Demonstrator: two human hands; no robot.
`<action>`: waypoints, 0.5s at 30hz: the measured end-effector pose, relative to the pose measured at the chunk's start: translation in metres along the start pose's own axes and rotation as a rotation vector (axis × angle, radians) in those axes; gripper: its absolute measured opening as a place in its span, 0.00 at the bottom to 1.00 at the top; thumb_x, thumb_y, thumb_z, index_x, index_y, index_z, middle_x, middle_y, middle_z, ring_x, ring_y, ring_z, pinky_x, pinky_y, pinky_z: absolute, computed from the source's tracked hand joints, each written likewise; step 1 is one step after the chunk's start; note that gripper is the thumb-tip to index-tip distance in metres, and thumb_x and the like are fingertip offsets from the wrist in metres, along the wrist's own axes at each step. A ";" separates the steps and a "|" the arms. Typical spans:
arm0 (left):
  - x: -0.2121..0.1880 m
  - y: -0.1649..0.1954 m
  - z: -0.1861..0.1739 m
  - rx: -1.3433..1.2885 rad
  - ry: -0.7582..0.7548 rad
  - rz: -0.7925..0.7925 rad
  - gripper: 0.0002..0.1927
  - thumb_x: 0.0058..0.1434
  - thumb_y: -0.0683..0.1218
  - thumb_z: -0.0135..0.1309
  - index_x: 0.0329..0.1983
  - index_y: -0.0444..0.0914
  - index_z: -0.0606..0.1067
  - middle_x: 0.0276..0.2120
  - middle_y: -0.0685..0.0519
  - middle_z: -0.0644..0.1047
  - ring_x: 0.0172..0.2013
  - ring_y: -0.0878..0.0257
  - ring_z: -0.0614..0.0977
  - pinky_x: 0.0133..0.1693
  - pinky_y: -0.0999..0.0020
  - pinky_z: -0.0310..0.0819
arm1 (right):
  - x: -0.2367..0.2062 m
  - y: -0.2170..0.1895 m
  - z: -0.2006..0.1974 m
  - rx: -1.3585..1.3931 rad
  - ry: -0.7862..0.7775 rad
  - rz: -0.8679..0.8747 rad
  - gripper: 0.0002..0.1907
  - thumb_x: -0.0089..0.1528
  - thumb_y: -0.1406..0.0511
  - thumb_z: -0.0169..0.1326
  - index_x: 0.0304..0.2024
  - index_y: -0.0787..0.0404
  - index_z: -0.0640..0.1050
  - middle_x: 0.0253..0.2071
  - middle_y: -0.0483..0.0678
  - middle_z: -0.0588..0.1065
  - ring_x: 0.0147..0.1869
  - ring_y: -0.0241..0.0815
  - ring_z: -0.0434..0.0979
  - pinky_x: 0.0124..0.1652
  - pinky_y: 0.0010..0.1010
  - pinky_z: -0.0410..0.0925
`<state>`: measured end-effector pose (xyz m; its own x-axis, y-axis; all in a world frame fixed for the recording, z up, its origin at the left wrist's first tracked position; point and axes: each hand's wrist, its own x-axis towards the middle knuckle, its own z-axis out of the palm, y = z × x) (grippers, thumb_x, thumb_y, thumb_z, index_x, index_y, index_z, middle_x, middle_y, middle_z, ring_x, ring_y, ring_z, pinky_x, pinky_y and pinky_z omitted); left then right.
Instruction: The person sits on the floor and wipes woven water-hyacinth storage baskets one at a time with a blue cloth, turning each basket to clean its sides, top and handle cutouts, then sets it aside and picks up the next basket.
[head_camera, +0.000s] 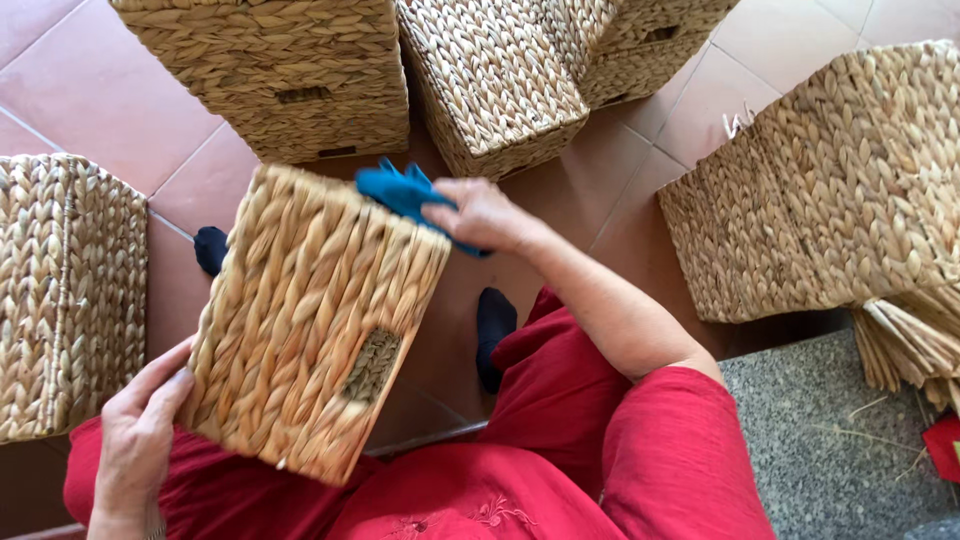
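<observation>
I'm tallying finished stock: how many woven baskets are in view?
6: one on the lap, one at far left, three along the top, one at right. More may lie outside the picture.

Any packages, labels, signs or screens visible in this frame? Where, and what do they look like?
No labels, signs or screens show.
Held basket: woven straw box on the lap, left hand steadying it.
Blue cloth: in the right hand, at its top edge.
Other baskets: on the tiled floor around.
</observation>
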<state>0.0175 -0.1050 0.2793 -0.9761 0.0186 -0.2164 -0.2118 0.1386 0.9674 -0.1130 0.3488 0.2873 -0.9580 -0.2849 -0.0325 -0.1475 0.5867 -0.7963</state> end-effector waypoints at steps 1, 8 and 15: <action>-0.004 0.004 0.000 0.008 0.012 0.038 0.24 0.73 0.42 0.43 0.69 0.27 0.69 0.62 0.42 0.74 0.60 0.60 0.75 0.62 0.68 0.66 | -0.006 0.000 0.010 -0.104 0.023 0.013 0.16 0.66 0.54 0.57 0.48 0.58 0.81 0.40 0.51 0.81 0.43 0.43 0.80 0.44 0.38 0.71; 0.014 0.054 0.022 0.328 0.045 0.284 0.28 0.78 0.54 0.37 0.71 0.31 0.66 0.61 0.41 0.73 0.60 0.57 0.73 0.61 0.62 0.64 | -0.057 -0.012 0.073 0.276 0.193 0.118 0.25 0.64 0.52 0.55 0.59 0.58 0.74 0.46 0.49 0.80 0.51 0.43 0.81 0.51 0.37 0.72; 0.026 0.068 0.056 0.297 0.111 0.348 0.26 0.78 0.57 0.51 0.61 0.29 0.75 0.43 0.53 0.78 0.45 0.67 0.74 0.49 0.70 0.70 | -0.085 -0.015 0.094 1.089 0.315 0.303 0.19 0.65 0.59 0.59 0.54 0.62 0.76 0.43 0.43 0.77 0.43 0.33 0.76 0.43 0.27 0.72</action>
<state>-0.0196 -0.0393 0.3324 -0.9893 0.0102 0.1458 0.1365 0.4209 0.8968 -0.0062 0.2927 0.2453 -0.9589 0.0448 -0.2801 0.2391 -0.4037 -0.8831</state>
